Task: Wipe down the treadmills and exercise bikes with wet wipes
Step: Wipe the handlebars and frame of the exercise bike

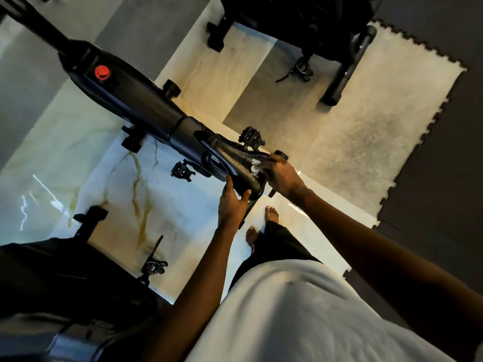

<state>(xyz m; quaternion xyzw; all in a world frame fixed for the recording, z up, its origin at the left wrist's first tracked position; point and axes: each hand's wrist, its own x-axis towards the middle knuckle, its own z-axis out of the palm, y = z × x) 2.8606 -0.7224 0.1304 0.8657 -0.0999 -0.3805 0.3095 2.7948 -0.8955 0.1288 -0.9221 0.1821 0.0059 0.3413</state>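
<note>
Below me stands a black exercise bike (146, 105), seen from straight above, its frame running away toward the upper left. My left hand (231, 205) grips the back edge of the saddle (235, 163), thumb on 1 side and fingers curled round the other. My right hand (279, 173) is just beside it, fingers closed over a crumpled white wipe (254, 167) and pressing it onto the right rear part of the saddle top. The 2 hands are near each other but not touching. A small pale tag (214, 159) on the saddle's side is too blurred to read. Further along the frame sits a round red knob (102, 72), with no lettering I can make out. 2 black pedals (252, 135) stick out either side. My bare feet (271, 214) stand on glossy marble floor (162, 205). A second bike (300, 17) stands at the top beside a pale foam mat (379, 113) with jigsaw edges, and a third bike (52, 270) at lower left.
</note>
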